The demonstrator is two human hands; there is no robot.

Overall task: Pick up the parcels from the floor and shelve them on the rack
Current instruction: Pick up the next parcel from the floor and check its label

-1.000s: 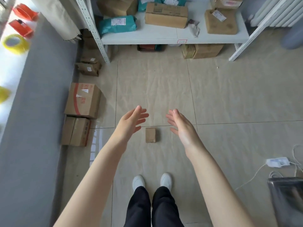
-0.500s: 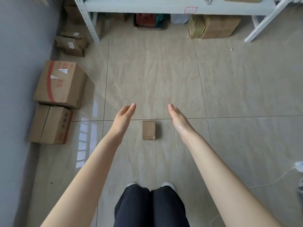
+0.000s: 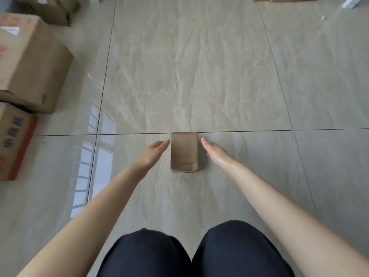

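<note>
- The person's knees (image 3: 191,254) in dark trousers sit nearest, both bare forearms reaching forward over the tiled floor (image 3: 199,76).
- The left hand (image 3: 152,151) and right hand (image 3: 214,150) are flat and released, grasping nothing.
- The small brown parcel (image 3: 184,151) lies on the floor between the two grips, just beside each set of fingertips.
- Larger cardboard boxes (image 3: 30,62) stand well left of the left grip.

Small parcel (image 3: 184,151) lies on the floor (image 3: 199,76). Left hand (image 3: 152,153) just left of it, right hand (image 3: 216,152) just right. Two cartons, far carton (image 3: 30,60) and near carton (image 3: 14,140), well left of it.
</note>
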